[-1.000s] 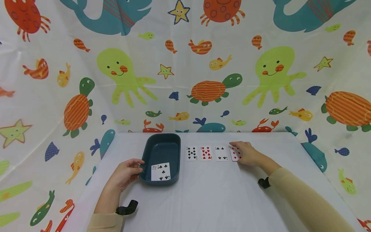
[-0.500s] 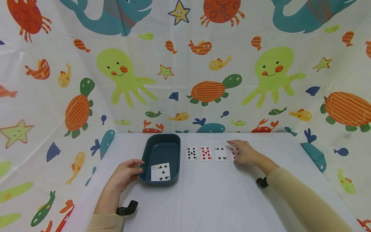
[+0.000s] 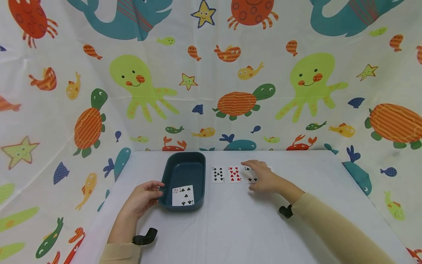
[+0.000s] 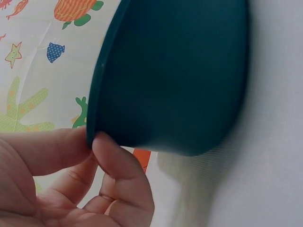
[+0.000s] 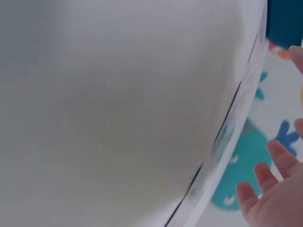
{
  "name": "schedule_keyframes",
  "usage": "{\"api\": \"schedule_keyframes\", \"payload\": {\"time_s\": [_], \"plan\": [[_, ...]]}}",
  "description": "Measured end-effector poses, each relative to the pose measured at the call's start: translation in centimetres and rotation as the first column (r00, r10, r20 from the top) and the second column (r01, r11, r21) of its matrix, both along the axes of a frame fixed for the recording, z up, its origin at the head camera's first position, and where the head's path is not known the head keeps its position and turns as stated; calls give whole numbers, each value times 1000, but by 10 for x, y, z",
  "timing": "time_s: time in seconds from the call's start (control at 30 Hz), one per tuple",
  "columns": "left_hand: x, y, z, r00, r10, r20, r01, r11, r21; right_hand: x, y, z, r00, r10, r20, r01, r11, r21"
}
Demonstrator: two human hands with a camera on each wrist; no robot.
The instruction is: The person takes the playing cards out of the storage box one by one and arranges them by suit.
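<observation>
My left hand [image 3: 141, 200] pinches the left rim of a dark teal tray [image 3: 188, 172] between thumb and finger, as the left wrist view shows on the tray wall [image 4: 170, 80]. Overlapping playing cards [image 3: 182, 196] lie face up in the tray's near end, a club card on top. To its right, a row of face-up cards lies on the table: a spade card [image 3: 218, 175], a heart card [image 3: 234, 175] and a club card [image 3: 253, 180]. My right hand [image 3: 265, 178], fingers spread, hovers over the club card. It hides most of a diamond card behind it.
A white cloth covers the table [image 3: 224, 227]. Behind it hangs a curtain [image 3: 204, 80] printed with sea animals. Black wrist cameras sit below the left wrist [image 3: 145, 236] and right wrist [image 3: 285, 211].
My right hand has moved left from the diamond card to over the club card, leaving the diamond card in the row. My left hand and the tray have stayed in place.
</observation>
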State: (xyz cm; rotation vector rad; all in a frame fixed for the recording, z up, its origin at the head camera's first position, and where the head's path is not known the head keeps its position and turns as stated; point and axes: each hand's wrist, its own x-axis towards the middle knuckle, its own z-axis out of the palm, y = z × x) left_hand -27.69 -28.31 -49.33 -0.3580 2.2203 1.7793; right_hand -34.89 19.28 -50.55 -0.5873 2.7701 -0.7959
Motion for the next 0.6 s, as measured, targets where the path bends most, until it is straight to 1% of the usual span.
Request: {"api": "schedule_keyframes", "payload": {"time_s": [0.13, 0.33, 0.47, 0.5, 0.6], "plan": [[0, -1, -1, 1000, -4, -3, 4, 1000, 9, 8, -19, 8, 999, 39, -1, -39, 998, -47], [0, -2, -2, 1000, -10, -6, 10, 1000, 9, 15, -45, 12, 993, 113, -20, -114, 992, -45], [-1, 0, -1, 1000, 7, 3, -7, 1000, 2, 20, -57, 16, 989, 150, -20, -151, 986, -69], [-1, 0, -1, 1000, -3, -1, 3, 1000, -1, 21, -60, 17, 987, 157, -24, -159, 984, -80], [-1, 0, 0, 1000, 5, 0, -5, 1000, 2, 25, -70, 20, 984, 175, -29, -177, 980, -95]]}}
